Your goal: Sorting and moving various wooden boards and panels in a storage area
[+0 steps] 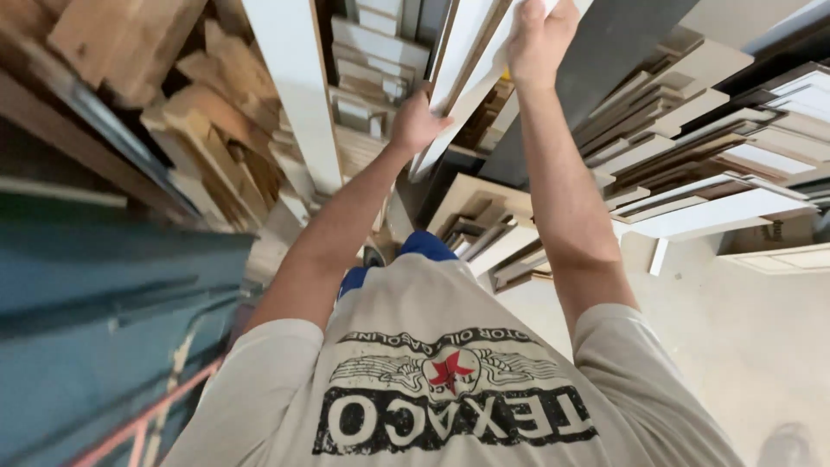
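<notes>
Left hand (418, 121) and right hand (538, 39), apart, both clamped on white board (467, 82); offcut stacks (692, 164) at right.

One camera only, worn on the person's head, looked steeply down along the person's own chest and both outstretched arms. It sat very near the shirt (450, 380), which filled the lower frame. Farther off, leaning boards (692, 164) and stacked wood offcuts (207, 130) crowded the upper half.
</notes>
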